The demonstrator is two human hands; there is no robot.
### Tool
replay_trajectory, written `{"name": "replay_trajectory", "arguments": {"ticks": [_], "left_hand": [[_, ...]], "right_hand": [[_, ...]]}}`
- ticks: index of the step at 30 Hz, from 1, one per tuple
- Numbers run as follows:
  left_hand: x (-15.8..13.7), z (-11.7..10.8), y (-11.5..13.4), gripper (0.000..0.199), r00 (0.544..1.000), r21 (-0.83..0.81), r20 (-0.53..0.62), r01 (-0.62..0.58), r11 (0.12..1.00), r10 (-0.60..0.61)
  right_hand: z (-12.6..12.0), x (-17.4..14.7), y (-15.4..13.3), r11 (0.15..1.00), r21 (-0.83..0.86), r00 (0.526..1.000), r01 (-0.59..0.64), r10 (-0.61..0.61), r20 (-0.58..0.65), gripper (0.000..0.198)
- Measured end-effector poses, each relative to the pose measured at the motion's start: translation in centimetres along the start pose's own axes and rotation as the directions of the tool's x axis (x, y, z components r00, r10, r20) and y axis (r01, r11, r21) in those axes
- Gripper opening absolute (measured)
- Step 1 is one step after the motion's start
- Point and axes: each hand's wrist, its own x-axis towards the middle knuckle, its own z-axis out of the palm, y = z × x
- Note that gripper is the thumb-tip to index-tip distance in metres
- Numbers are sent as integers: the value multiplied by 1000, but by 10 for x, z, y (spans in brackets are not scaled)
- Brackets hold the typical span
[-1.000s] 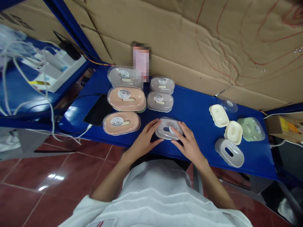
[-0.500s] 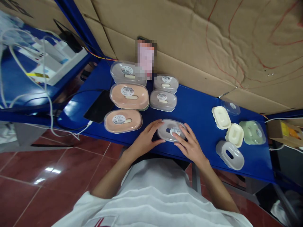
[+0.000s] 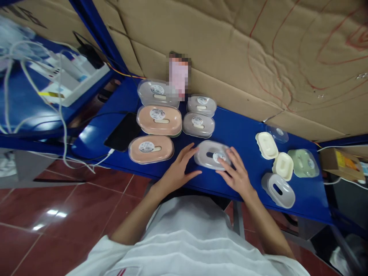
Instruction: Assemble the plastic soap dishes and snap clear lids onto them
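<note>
grey oval box sits near the front of the worktop. i see the left hand wide beside it, right hand spread, fingers touching its top; one lopsided push could slide it off.

Right hand is hiding the right end of the near grey box and overlapping its sticker, whose print is proving too small to read. Pixel blocks are blurring a phone-like item and masking a corner of the far-left grey box. Plastic wrap, far left, and white shirt, near, are running out of frame.
</note>
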Motion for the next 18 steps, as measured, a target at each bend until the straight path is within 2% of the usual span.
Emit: {"name": "replay_trajectory", "arguments": {"ticks": [3, 6, 8, 11, 15, 18], "left_hand": [[-1, 0, -1, 80, 1000, -35, -20, -1, 999, 0], [-1, 0, 1, 72, 1000, -1, -7, -16, 1000, 16], [-1, -1, 2, 66, 1000, 28, -1, -26, 999, 26], [-1, -1, 4, 59, 1000, 55, 4, -27, 998, 27], [-3, -1, 5, 54, 1000, 87, -9, -29, 996, 30], [-4, -1, 5, 50, 999, 108, -13, -37, 993, 38]], "right_hand": [[-8, 38, 24, 1000, -11, 992, -20, 19, -128, 76], [0, 91, 58, 998, 21, 982, -62, 64, -175, 60], [13, 125, 81, 993, 42, 987, -107, 112, -118, 58], [34, 161, 107, 992, 65, 994, -105, 107, -29, 67], [53, 185, 124, 994, 91, 997, -62, 58, 42, 72], [53, 193, 126, 995, 77, 994, -56, 48, 97, 71]]}}
